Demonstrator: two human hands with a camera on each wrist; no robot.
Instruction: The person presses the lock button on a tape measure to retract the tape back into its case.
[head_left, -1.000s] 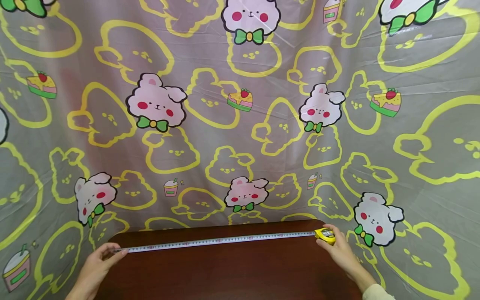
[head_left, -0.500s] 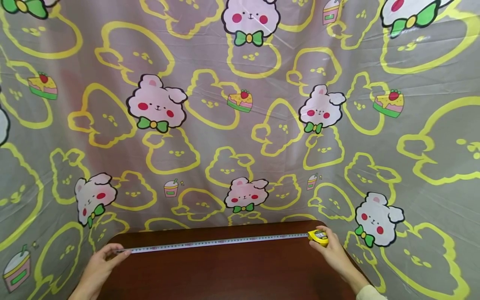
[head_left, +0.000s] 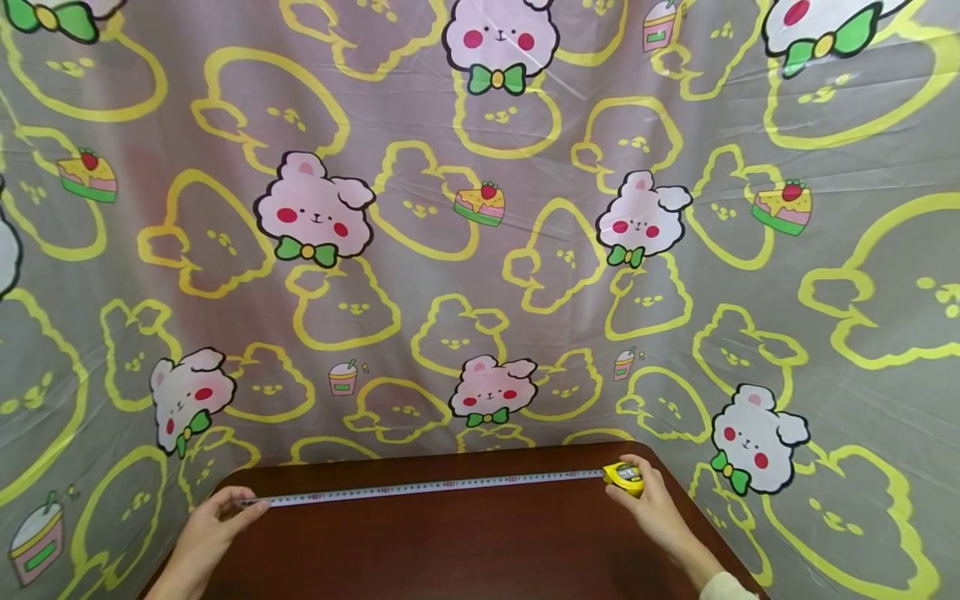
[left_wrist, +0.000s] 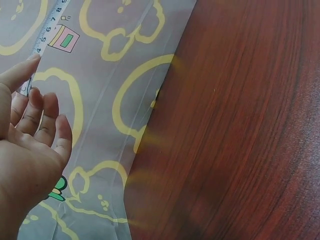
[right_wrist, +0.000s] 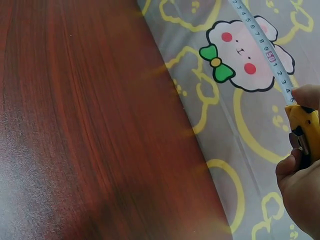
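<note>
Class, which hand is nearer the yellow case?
Right. The right hand grips the case; the left hand is away from it, pinching the far end of the tape.

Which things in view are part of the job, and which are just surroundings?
In the job:
- yellow tape measure case, gripped by the right hand
- extended blade, its free end pinched by the left hand

Surroundings:
- wood-grain table
- patterned sheet hanging behind and at the sides
</note>
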